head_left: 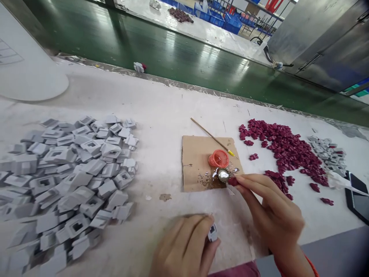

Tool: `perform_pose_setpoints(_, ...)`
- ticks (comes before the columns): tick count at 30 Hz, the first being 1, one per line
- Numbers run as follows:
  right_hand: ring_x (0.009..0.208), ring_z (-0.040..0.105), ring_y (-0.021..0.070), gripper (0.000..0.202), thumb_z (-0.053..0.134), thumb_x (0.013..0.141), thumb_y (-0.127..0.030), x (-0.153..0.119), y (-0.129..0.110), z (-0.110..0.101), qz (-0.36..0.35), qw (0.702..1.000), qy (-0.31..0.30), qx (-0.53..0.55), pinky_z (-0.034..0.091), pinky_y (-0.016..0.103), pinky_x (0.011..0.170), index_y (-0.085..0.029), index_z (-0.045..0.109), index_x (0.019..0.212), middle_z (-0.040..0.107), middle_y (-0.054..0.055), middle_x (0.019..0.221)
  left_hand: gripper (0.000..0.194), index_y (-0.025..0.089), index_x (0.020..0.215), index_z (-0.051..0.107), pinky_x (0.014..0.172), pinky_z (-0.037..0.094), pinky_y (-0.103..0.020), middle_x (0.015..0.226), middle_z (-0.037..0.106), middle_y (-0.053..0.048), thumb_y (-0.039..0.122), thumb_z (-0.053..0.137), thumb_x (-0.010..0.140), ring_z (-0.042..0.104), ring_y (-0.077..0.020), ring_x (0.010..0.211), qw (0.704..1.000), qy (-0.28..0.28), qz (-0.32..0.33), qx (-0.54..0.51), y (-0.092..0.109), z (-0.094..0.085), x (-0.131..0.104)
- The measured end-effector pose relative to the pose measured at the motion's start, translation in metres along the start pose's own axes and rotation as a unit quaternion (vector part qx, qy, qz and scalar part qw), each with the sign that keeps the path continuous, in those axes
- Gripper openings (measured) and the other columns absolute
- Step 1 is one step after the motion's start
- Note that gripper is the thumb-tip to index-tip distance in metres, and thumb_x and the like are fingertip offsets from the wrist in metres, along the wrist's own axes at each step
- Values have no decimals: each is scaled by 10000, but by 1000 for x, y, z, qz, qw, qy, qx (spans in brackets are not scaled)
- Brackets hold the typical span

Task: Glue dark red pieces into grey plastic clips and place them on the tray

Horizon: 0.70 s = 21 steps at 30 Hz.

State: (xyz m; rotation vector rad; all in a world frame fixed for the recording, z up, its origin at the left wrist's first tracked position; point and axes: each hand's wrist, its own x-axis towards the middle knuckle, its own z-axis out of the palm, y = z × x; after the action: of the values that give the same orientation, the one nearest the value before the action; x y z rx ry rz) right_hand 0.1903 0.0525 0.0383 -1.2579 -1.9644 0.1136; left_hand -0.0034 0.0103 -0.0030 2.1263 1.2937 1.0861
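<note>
Near the front edge, my left hand [187, 244] is closed round a small grey plastic part [212, 233] with a square opening. My right hand [271, 209] pinches a small maroon plastic part [233, 181] between thumb and fingertips. That maroon piece is beside a shiny blob of clear liquid [223, 175] on a piece of cardboard [191, 150]; whether they touch I cannot tell. Just behind the blob stands a small red cup [218, 158]. A thin wooden stick with a yellow tip [211, 136] lies across the cardboard's far edge.
Grey parts [77, 173] are heaped on the left. Maroon parts [285, 148] lie in a pile on the right, beside grey pieces [328, 154] and a dark phone-like device [357, 196]. A green conveyor belt [158, 50] runs behind, with a grey-and-maroon piece [139, 67] at its near edge.
</note>
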Motion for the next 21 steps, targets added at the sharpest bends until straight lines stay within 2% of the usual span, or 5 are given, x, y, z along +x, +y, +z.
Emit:
perform_pose_setpoints(4,876,615,189,258,605,866,-30,-20,-28,3,89,990,34,100,564,296,683,-186,648,1067,650,58,929,174,182,1076,608,674,558,-277,894,719,-54,202,566,909,692,-182,752,1000,-6,6,3,0,2,-1)
perform_pose_setpoints(9,781,622,175,275,595,791,44,-42,-48,17,114,982,49,142,553,285,648,-155,657,971,652,45,838,154,165,1064,596,643,549,-284,850,702,-55,194,553,919,672,-183,716,1000,-3,-11,-22,3,1,2)
perform_pose_setpoints(14,794,635,186,301,607,776,56,-42,-46,21,83,986,33,140,558,302,639,-135,657,1004,662,66,880,174,163,1076,596,654,563,-291,865,702,-57,179,568,905,672,-186,738,999,-13,-14,-31,3,0,2)
perform_pose_setpoints(21,827,636,204,282,615,801,49,-42,-45,14,44,993,-19,107,584,320,615,-125,645,1022,662,85,889,155,156,1041,622,649,576,-292,851,708,-61,167,550,904,680,-184,728,999,-2,-27,-32,4,0,4)
